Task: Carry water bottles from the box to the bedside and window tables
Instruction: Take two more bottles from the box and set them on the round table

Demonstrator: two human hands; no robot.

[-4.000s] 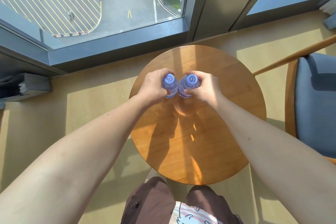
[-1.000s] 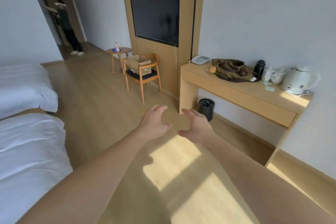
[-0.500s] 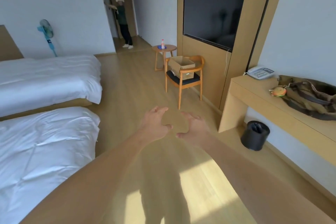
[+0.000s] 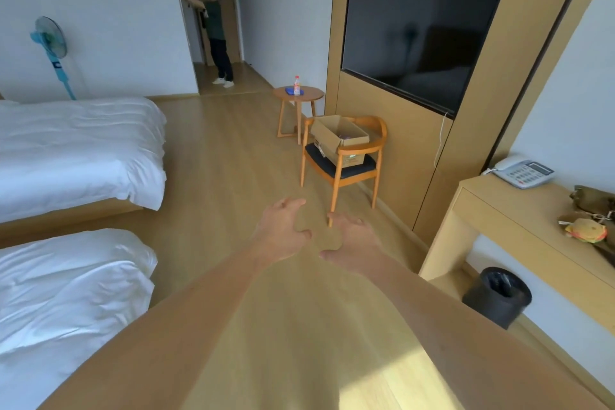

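An open cardboard box (image 4: 336,136) sits on the seat of a wooden chair (image 4: 346,160) across the room, beside the TV wall. Something dark shows inside the box, too small to tell. My left hand (image 4: 283,231) and my right hand (image 4: 351,238) are stretched out in front of me over the wooden floor, fingers loosely spread, both holding nothing. They are well short of the chair. A small bottle with a red cap (image 4: 297,86) stands on a round wooden side table (image 4: 298,95) behind the chair.
Two white beds (image 4: 76,150) (image 4: 63,303) fill the left side. A desk (image 4: 519,220) with a phone (image 4: 522,173) runs along the right wall, a black bin (image 4: 497,296) under it. Another person (image 4: 214,30) stands in the far doorway. A blue fan (image 4: 53,53) stands by the wall.
Four seconds ago both hands held bottles on the round window table. They let go, I turned into the room, and the chair with the box has come closer.
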